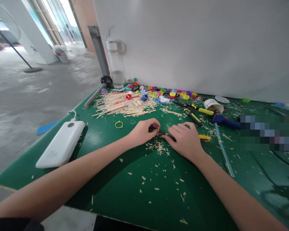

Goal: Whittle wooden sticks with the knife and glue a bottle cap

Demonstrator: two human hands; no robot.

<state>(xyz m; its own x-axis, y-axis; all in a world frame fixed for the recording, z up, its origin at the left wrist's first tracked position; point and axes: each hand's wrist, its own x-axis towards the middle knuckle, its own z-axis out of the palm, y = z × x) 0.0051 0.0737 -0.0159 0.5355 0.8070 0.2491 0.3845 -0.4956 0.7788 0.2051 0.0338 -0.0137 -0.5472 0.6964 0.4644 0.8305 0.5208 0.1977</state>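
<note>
Above a heap of pale wood shavings (159,147) my left hand (144,130) is closed in a pinch, thumb against fingertips. What it pinches is too small to make out. My right hand (185,139) is wrapped round a utility knife (204,138), whose yellow handle end sticks out to the right. The dark front of the knife points left toward my left fingertips. Both hands are close together over the green table (125,189). Beyond them lies a pile of thin wooden sticks (115,102), with coloured bottle caps (162,100) behind and among it.
A white power bank (62,144) with a cable lies left. A yellow ring (118,124) is near my left hand. Yellow-black pliers (192,116), a tipped paper cup (214,106), a blue glue gun (225,122) and a glue stick (223,150) lie right. A clear bottle (117,69) stands behind.
</note>
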